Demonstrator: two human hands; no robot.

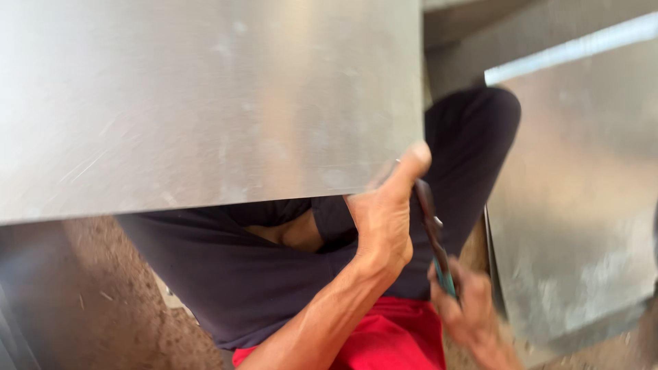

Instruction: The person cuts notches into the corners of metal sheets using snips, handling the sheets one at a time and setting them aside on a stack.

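A large grey metal sheet point(205, 103) fills the upper left of the view. My left hand point(384, 219) grips its lower right corner, thumb pressed up against the edge. My right hand point(466, 308) is lower and to the right, closed around the teal handles of a pair of metal snips point(432, 226). The dark blades of the snips point up towards the sheet's corner, right beside my left hand. The blade tips are hidden behind my left thumb. My legs in dark trousers point(260, 274) are below the sheet.
A second metal sheet point(576, 205) stands at the right, close to my right hand. Brown dirt floor point(103, 308) shows at the lower left. A red garment point(384, 342) is at the bottom centre.
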